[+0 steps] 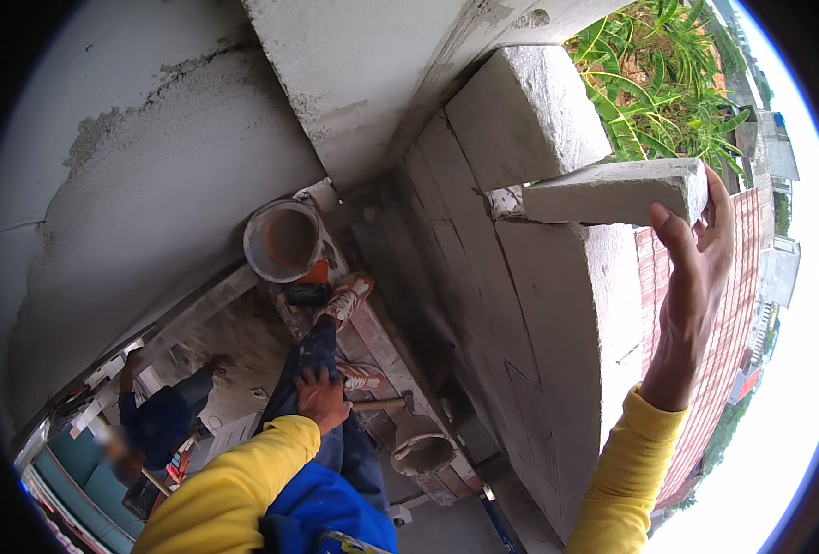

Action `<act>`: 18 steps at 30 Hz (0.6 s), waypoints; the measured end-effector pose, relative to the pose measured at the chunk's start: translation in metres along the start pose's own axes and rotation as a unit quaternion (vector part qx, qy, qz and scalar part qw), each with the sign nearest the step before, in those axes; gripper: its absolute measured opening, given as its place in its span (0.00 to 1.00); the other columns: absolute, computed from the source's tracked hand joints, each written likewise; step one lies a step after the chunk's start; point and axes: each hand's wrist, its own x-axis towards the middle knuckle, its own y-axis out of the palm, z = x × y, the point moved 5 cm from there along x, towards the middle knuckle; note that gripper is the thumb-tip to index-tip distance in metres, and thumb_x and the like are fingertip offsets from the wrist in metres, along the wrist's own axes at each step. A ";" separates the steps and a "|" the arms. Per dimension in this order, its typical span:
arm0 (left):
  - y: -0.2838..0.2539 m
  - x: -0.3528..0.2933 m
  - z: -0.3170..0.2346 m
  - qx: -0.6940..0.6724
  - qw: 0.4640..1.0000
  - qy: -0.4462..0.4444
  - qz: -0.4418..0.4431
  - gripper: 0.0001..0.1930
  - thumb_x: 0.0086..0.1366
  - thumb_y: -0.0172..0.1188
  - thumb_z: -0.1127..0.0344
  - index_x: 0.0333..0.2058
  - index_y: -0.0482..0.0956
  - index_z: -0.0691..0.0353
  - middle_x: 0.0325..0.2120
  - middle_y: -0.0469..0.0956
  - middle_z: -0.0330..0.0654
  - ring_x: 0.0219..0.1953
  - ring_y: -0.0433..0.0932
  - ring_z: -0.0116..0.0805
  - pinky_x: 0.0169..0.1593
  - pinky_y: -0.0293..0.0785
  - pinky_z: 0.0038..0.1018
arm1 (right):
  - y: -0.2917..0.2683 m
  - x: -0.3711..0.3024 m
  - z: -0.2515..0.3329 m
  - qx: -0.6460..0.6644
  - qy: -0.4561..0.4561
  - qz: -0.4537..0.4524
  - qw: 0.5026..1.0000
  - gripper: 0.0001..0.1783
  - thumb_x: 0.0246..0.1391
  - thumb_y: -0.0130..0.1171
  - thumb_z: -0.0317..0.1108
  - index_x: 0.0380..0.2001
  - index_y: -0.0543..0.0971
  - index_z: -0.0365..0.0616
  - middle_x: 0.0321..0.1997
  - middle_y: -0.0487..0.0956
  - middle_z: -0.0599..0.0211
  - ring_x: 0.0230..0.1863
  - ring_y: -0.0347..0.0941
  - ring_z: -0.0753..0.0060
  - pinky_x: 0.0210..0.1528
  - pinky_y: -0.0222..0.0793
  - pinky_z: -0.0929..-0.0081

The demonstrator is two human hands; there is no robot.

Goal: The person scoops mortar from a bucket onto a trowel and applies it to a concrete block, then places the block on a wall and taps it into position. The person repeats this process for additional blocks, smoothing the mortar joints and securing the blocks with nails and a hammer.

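My right hand (691, 268) grips the outer end of a thin grey lightweight concrete block (603, 194), thumb on the near side and fingers around the end. This block lies slightly tilted across the top of the block wall (557, 305). Its inner end is beside a larger upper block (520, 120), with a small gap showing below. On my bent knee rests my left hand (322, 399), fingers spread, holding nothing. Close to it, a hammer (382, 403) with a wooden handle lies on the plank platform (386, 355) by my shoes.
A bucket (254, 242) and an orange item (315, 272) occupy the platform's far end; another bucket (422, 450) stands nearer. Below left is another person (156, 425). A concrete beam (345, 65) hangs overhead. Beyond the wall are plants (650, 83) and a red roof (737, 249).
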 end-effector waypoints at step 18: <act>-0.082 -0.012 -0.043 -0.150 0.959 0.237 -0.047 0.29 0.71 0.67 0.49 0.62 0.80 0.62 0.55 0.82 0.50 0.58 0.80 0.53 0.62 0.74 0.45 | -0.096 -0.297 -0.040 0.029 0.015 -0.005 0.999 0.66 0.36 0.82 0.70 0.70 0.67 0.40 0.62 0.73 0.50 0.60 0.71 0.51 0.62 0.70 0.51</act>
